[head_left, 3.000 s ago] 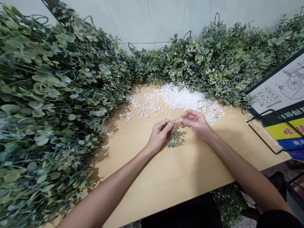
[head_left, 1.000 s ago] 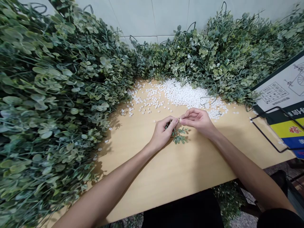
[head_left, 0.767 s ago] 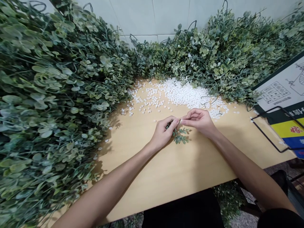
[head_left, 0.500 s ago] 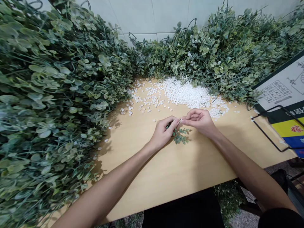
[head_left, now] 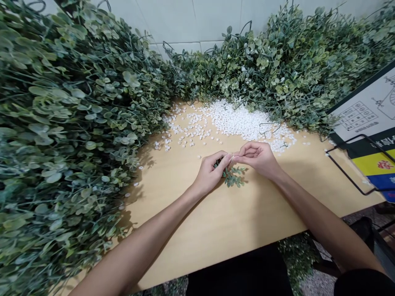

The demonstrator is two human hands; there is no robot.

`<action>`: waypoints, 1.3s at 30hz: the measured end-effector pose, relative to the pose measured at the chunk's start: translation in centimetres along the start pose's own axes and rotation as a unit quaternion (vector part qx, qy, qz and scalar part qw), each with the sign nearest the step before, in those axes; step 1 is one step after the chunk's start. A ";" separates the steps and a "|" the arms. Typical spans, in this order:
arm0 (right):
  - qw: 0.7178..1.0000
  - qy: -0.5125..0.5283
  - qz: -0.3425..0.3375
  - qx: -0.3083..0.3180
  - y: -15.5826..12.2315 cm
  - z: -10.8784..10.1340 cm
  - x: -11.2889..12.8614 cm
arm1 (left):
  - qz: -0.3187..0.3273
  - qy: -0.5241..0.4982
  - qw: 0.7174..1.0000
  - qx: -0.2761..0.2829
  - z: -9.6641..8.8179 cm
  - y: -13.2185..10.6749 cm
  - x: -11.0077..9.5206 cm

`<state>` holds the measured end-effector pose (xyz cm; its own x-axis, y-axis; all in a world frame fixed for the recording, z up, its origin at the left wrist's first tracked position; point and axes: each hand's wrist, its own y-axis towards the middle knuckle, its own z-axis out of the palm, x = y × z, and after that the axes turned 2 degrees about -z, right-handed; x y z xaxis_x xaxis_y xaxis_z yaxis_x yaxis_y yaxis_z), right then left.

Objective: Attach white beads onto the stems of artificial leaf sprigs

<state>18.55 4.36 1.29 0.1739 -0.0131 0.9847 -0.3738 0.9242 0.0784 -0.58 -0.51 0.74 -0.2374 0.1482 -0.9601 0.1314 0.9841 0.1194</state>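
My left hand [head_left: 212,170] is closed around a small sprig of artificial green leaves [head_left: 233,176], its leaves hanging below the fingers. Most of the stem is hidden in that grip. Thumb and forefinger of my right hand [head_left: 256,157] pinch together at the tip of my left thumb. A small white bead, mostly covered, seems to sit between the two hands' fingertips. Just beyond the hands lies a heap of small white ring-like beads [head_left: 243,121] on the wooden table [head_left: 197,230].
Piled artificial foliage [head_left: 77,123] rises along the left, and more foliage [head_left: 271,65] runs along the tiled wall [head_left: 173,20]. At the right stand a printed board [head_left: 361,119] and a black wire frame [head_left: 345,172]. The table's front edge is close to my body.
My right fingertips have come slightly closer to my left thumb, and the white bead between them shows less. The view has shifted a little; the sprig stays in my left hand.
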 end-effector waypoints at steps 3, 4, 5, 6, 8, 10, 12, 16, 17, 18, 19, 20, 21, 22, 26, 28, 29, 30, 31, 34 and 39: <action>0.999 0.000 -0.039 -0.001 0.3 -0.7 1.2 | -0.011 -0.046 0.999 -0.022 0.2 0.0 -0.2; 0.998 -0.010 -0.060 -0.017 0.5 -1.2 1.5 | -0.016 -0.069 0.997 -0.034 0.3 0.0 -0.1; 0.995 -0.027 -0.084 -0.044 0.7 -1.8 1.6 | -0.024 -0.099 0.994 -0.046 0.4 0.1 0.0; 0.990 -0.054 -0.108 -0.078 1.0 -2.5 1.7 | -0.032 -0.134 0.989 -0.055 0.4 0.2 0.2; 0.969 -0.140 -0.151 -0.138 1.4 -4.1 1.7 | -0.047 -0.209 0.974 -0.067 0.5 0.5 0.7; 0.940 -0.256 -0.179 -0.139 1.5 -5.6 1.5 | -0.055 -0.261 0.961 -0.075 0.4 0.7 1.2; 0.902 -0.374 -0.197 -0.083 1.5 -6.7 1.5 | -0.066 -0.265 0.959 -0.078 0.3 0.8 1.5; 0.834 -0.499 -0.233 -0.002 1.3 -7.4 1.4 | -0.079 -0.182 0.977 -0.082 0.3 0.7 1.2; 0.824 -0.514 -0.239 0.008 1.3 -7.4 1.3 | -0.078 -0.169 0.979 -0.081 0.3 0.6 1.1; 0.815 -0.527 -0.241 0.020 1.3 -7.4 1.1 | -0.078 -0.165 0.980 -0.080 0.4 0.6 1.0; 0.807 -0.538 -0.240 0.032 1.4 -7.3 1.0 | -0.078 -0.165 0.980 -0.079 0.4 0.6 0.9; 0.802 -0.546 -0.238 0.043 1.5 -7.3 0.8 | -0.078 -0.167 0.980 -0.078 0.5 0.6 0.8; 0.800 -0.550 -0.235 0.050 1.6 -7.2 0.5 | -0.077 -0.169 0.980 -0.079 0.5 0.6 0.7; 0.801 -0.550 -0.232 0.054 1.7 -7.2 0.3 | -0.075 -0.170 0.979 -0.080 0.5 0.6 0.7; 0.817 -0.525 -0.234 0.039 1.8 -6.8 0.1 | -0.069 -0.177 0.978 -0.090 0.6 0.6 0.7; 0.839 -0.490 -0.237 0.010 1.7 -6.3 0.4 | -0.069 -0.182 0.977 -0.091 0.6 0.6 0.6; 0.858 -0.459 -0.231 -0.009 1.6 -5.9 0.6 | -0.070 -0.183 0.976 -0.090 0.6 0.6 0.5; 0.882 -0.415 -0.220 -0.029 1.4 -5.5 0.8 | -0.072 -0.183 0.976 -0.088 0.6 0.6 0.5; 0.911 -0.357 -0.201 -0.049 1.3 -5.0 1.0 | -0.074 -0.182 0.977 -0.084 0.6 0.6 0.4; 0.980 -0.145 -0.117 -0.074 1.1 -3.5 1.4 | -0.083 -0.177 0.978 -0.072 0.5 0.7 0.5; 0.999 0.029 -0.012 -0.020 1.1 -2.2 1.0 | -0.079 -0.136 0.985 -0.070 0.3 0.6 0.9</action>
<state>20.25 6.22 1.98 0.2354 -0.0134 0.9718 -0.3323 0.9385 0.0935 -0.44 0.18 -0.16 0.0255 -0.0210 -0.9995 -0.0245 0.9995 -0.0216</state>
